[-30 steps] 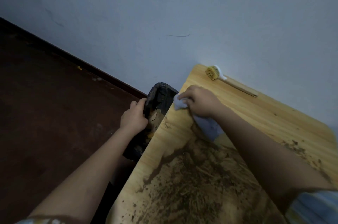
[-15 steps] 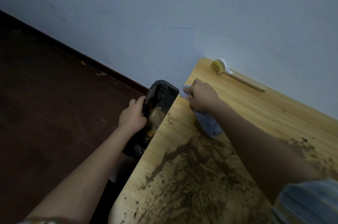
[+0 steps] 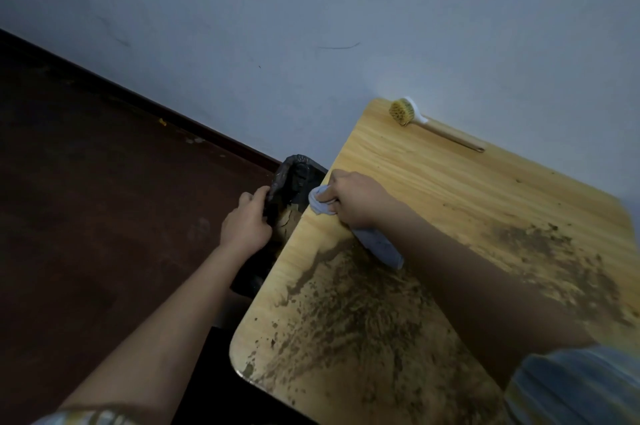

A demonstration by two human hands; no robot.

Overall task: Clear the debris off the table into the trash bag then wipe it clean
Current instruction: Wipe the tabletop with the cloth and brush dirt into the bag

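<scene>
A light wooden table (image 3: pixel 450 182) fills the right half of the view, smeared with brown dirt debris (image 3: pixel 349 317) across its near part and right side. My right hand (image 3: pixel 356 199) is shut on a pale blue-grey cloth (image 3: pixel 377 244), pressed on the table at its left edge. Just beyond that edge hangs a black trash bag (image 3: pixel 291 178); my left hand (image 3: pixel 247 223) grips its rim and holds it against the table side. Brown debris shows inside the bag mouth.
A scrub brush (image 3: pixel 403 111) with a yellow head and wooden handle lies at the table's far corner by the pale wall (image 3: pixel 311 26). Dark reddish-brown floor (image 3: pixel 104 199) spreads to the left.
My right hand with the cloth has slid along the table edge toward the bag mouth. The left hand keeps its hold on the bag rim.
</scene>
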